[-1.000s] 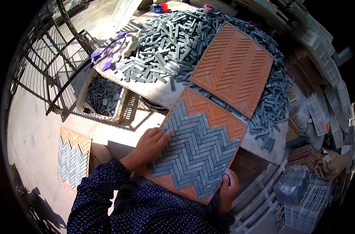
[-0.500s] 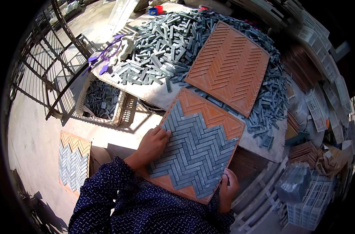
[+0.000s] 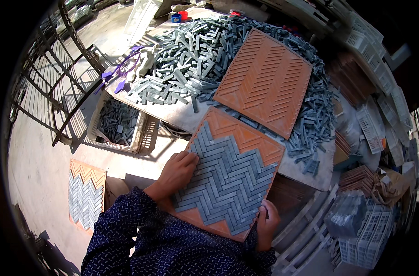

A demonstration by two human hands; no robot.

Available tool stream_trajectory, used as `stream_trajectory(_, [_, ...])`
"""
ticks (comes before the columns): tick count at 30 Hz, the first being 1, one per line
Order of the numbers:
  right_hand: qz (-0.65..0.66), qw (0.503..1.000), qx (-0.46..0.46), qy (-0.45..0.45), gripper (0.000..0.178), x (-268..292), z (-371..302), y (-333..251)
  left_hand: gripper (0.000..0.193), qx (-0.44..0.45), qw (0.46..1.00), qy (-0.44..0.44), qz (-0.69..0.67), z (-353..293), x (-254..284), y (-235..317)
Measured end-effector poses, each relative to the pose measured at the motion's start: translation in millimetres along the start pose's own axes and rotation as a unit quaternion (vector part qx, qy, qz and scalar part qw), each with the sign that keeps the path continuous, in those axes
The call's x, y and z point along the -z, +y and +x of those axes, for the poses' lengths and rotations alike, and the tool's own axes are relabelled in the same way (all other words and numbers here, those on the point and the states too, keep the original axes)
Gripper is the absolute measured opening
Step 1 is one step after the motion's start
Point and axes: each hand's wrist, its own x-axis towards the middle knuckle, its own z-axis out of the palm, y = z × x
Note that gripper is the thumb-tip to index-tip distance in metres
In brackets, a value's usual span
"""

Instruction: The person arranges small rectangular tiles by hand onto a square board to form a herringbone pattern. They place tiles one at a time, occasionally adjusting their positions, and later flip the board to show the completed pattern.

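An orange mould tray tilts in front of me, its lower edge by my lap. Grey stone strips fill most of it in a herringbone pattern; bare grooves show along the top and at the lower corners. My left hand is closed at the tray's left edge, its curled fingertips over the outermost strips. At the lower right edge my right hand is closed, thumb and bent fingers against the rim. A small dark spot shows between them, too small to name.
A second orange tray, unfilled, lies on a heap of loose grey strips on the table. Left stand a crate of strips and a partly filled tray. White crates are stacked at right, a metal rack far left.
The whole view has shifted slightly, so the table and trays sit a little lower and further left. Both hands stay at the same edges of the tray.
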Motion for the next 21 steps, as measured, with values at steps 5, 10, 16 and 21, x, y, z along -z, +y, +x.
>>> stream_trajectory(5, [-0.003, 1.0, -0.004, -0.003, 0.021, -0.2, -0.8, 1.7, 0.028, -0.01, 1.0, 0.008, -0.012, 3.8, 0.2, -1.8])
stream_trajectory(10, [-0.002, 1.0, -0.001, 0.011, 0.022, -1.6, -1.3, 3.8, 0.035, 0.041, 0.998, -0.02, -0.031, 20.8, 5.9, 3.6])
stream_trajectory(16, [-0.004, 1.0, 0.019, 0.005, 0.021, -1.1, -0.9, 3.8, 0.038, 0.04, 0.998, 0.045, 0.019, 31.0, -3.9, 1.8])
stream_trajectory(21, [-0.007, 1.0, 0.025, 0.005, 0.021, -0.3, 0.2, 2.4, 0.024, 0.068, 0.997, 0.029, 0.011, 32.1, -11.7, 6.1])
